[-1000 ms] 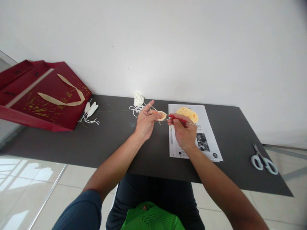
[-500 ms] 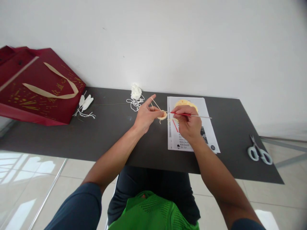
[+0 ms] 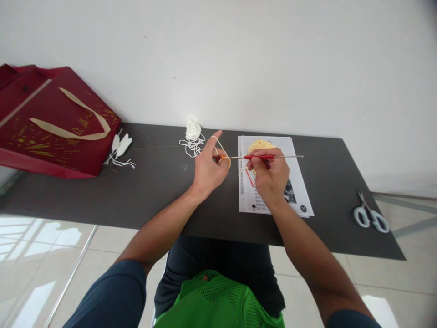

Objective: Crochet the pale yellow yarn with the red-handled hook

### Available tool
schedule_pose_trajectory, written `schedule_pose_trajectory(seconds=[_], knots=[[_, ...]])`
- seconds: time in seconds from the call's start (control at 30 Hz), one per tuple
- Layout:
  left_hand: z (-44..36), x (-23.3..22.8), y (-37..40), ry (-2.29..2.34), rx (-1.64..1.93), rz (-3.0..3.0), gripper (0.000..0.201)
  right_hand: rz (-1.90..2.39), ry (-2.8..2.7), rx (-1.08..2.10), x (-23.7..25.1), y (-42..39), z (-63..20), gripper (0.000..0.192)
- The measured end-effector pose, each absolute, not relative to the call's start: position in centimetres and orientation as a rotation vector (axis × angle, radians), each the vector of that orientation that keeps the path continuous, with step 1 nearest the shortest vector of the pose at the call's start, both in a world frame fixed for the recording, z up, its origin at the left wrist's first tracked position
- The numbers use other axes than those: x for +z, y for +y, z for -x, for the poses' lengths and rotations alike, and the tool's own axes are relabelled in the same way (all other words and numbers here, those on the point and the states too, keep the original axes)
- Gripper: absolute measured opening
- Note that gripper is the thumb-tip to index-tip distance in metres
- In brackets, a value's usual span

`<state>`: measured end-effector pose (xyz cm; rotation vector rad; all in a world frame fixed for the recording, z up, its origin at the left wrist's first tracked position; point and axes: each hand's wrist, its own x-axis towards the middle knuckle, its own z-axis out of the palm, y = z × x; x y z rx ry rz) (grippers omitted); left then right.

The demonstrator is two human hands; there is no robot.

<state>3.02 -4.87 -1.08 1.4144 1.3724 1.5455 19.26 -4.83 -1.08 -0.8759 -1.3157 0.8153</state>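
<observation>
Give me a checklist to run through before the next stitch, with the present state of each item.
1. Crochet hook gripped by the right hand: ok.
2. Hook tip at the small crochet piece pinched in the left hand: ok.
3. Yarn strand looped over the raised left forefinger: ok.
4. Yarn ball free to feed, lying on the pattern sheet: ok.
5. Loop seated on the hook: cannot tell, too small.
6. Scissors at hand: not ok, far off at the right table edge.
</observation>
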Motion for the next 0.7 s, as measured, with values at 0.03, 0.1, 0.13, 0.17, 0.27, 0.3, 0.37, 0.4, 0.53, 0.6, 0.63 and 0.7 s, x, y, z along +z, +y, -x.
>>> schedule_pose_trajectory(seconds=[0.03,0.1,0.13,0.17,0.27,0.3,0.37,0.4,0.53,0.6,0.63,0.7], knots=[[-3.0,-1.1,-4.8,1.374,1.532,-1.433,0.08,0.865,-1.292,0.857,-1.1,-4.7,-19.3,0.007],[-2.8,-1.3,-4.7,1.362,1.512,-1.441,0.08,0.85,-1.266,0.914,-1.1,-4.4,-19.4,0.009],[-2.8,-1.3,-4.6,1.348,1.506,-1.426,0.079,0.843,-1.257,0.933,-1.1,-4.2,-19.5,0.01],[-2.7,-1.4,-4.4,1.328,1.502,-1.397,0.079,0.832,-1.248,0.951,-1.2,-3.9,-19.6,0.011],[-2.6,-1.3,-4.1,1.249,1.491,-1.27,0.077,0.78,-1.195,1.026,-1.7,-3.2,-19.9,0.015],[-2.6,-1.2,-4.1,1.221,1.485,-1.23,0.075,0.761,-1.167,1.062,-1.8,-3.0,-20.0,0.016],[-2.6,-1.1,-4.0,1.16,1.472,-1.156,0.071,0.73,-1.11,1.146,-2.2,-2.7,-20.0,0.018],[-2.6,-1.0,-4.0,1.126,1.465,-1.12,0.069,0.72,-1.081,1.19,-2.4,-2.6,-19.9,0.018],[-2.8,-0.8,-3.9,1.005,1.45,-0.984,0.061,0.723,-0.956,1.305,-3.0,-2.9,-19.0,0.015],[-3.0,-0.8,-3.9,0.993,1.478,-0.942,0.061,0.753,-0.878,1.348,-3.0,-3.3,-18.4,0.013],[-3.0,-0.8,-3.9,0.992,1.508,-0.929,0.061,0.766,-0.837,1.371,-2.9,-3.4,-18.2,0.013],[-3.1,-0.9,-3.9,0.988,1.566,-0.909,0.062,0.775,-0.777,1.391,-2.7,-3.7,-17.8,0.012]])
